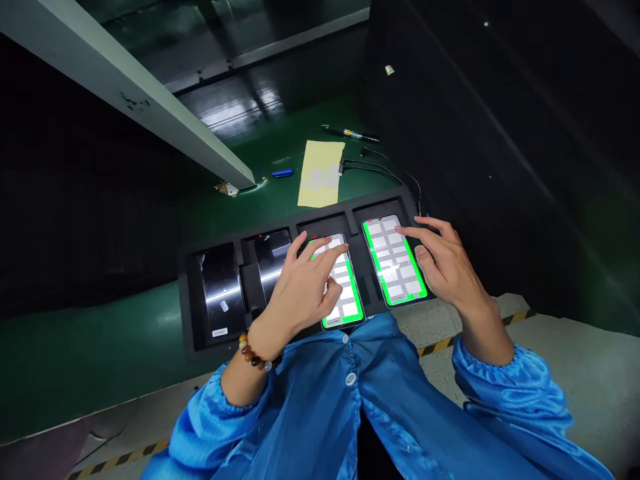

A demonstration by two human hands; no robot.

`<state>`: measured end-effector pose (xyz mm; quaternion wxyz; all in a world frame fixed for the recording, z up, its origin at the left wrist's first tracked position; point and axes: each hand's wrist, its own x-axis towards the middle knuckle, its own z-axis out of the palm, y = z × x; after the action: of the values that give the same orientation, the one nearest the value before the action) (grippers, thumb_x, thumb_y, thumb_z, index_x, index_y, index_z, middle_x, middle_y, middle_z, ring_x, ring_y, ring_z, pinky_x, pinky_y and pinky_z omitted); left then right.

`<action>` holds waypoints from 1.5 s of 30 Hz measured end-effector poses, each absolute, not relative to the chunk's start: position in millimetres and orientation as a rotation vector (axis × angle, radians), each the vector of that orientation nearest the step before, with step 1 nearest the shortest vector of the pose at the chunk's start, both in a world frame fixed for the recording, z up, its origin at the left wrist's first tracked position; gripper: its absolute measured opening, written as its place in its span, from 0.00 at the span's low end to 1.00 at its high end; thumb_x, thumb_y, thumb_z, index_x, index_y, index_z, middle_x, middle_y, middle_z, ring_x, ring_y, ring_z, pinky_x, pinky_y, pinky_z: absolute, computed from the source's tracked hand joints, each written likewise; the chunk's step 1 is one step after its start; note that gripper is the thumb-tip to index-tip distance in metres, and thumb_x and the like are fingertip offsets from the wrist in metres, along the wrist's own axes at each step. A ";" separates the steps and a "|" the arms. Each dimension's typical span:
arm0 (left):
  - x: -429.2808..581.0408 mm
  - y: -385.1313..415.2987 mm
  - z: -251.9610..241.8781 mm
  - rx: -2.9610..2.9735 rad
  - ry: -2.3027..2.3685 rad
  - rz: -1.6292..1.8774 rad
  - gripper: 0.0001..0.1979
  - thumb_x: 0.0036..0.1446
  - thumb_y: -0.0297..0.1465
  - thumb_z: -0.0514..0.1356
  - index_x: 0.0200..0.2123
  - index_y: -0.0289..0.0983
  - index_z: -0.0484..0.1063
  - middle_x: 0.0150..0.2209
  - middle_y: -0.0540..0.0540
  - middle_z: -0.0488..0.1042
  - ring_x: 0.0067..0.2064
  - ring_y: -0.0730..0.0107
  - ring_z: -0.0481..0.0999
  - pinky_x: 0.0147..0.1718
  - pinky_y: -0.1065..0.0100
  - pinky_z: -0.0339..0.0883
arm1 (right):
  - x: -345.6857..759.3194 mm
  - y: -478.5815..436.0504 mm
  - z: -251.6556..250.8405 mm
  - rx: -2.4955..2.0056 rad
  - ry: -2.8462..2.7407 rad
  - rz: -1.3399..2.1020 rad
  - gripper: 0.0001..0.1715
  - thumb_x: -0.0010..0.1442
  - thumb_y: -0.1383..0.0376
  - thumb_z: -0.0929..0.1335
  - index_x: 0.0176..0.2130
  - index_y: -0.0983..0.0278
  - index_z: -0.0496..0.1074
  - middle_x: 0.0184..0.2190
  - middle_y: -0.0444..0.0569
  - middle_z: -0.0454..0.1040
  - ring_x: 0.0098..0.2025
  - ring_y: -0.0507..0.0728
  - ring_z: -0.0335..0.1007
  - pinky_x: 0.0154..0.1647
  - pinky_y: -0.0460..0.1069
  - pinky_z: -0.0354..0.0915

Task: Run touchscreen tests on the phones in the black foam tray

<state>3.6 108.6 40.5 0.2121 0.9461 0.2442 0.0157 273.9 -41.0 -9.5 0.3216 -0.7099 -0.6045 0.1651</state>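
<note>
A black foam tray (190, 333) with four slots lies on the green bench in front of me. Two dark phones (221, 293) (273, 257) fill the left slots. Two lit phones with green borders and white tiles fill the right slots. My left hand (305, 287) rests on the third phone (350, 303), fingers spread and touching its screen. My right hand (443, 263) hovers at the right edge of the fourth phone (393, 260), fingers apart, index finger pointing across its top. Neither hand holds anything.
Behind the tray lie a yellow sheet (321, 172), a blue pen cap (283, 173), a pen (350, 135) and black cables (380, 170). A grey metal beam (130, 93) slants down to the bench at left. A dark wall rises at right. Hazard tape marks the floor.
</note>
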 end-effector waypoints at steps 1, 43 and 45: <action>5.2 110.7 39.5 2.632 0.690 0.054 0.32 0.62 0.24 0.53 0.69 0.38 0.68 0.59 0.43 0.83 0.73 0.50 0.69 0.79 0.38 0.43 | 274.4 -36.6 -9.4 -1.876 -1.587 0.434 0.27 0.76 0.64 0.59 0.67 0.57 0.74 0.63 0.53 0.79 0.72 0.71 0.64 0.68 0.71 0.65; -2.7 116.9 34.1 2.715 0.881 0.185 0.26 0.67 0.26 0.53 0.66 0.35 0.72 0.58 0.41 0.83 0.70 0.46 0.71 0.79 0.35 0.44 | 258.8 -73.7 3.0 -1.915 -1.625 0.331 0.26 0.77 0.64 0.60 0.67 0.53 0.73 0.61 0.51 0.81 0.70 0.70 0.70 0.67 0.70 0.64; -0.5 116.2 35.0 2.715 0.870 0.178 0.26 0.67 0.26 0.53 0.66 0.35 0.72 0.58 0.40 0.83 0.70 0.45 0.72 0.79 0.35 0.44 | 257.5 -75.8 2.7 -1.920 -1.610 0.334 0.26 0.77 0.63 0.60 0.67 0.53 0.74 0.60 0.51 0.81 0.70 0.70 0.69 0.66 0.70 0.64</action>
<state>-0.5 116.2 35.0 0.1418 0.9408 0.3016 0.0618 257.5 -75.8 2.7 0.3020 -0.7240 -0.6073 0.1261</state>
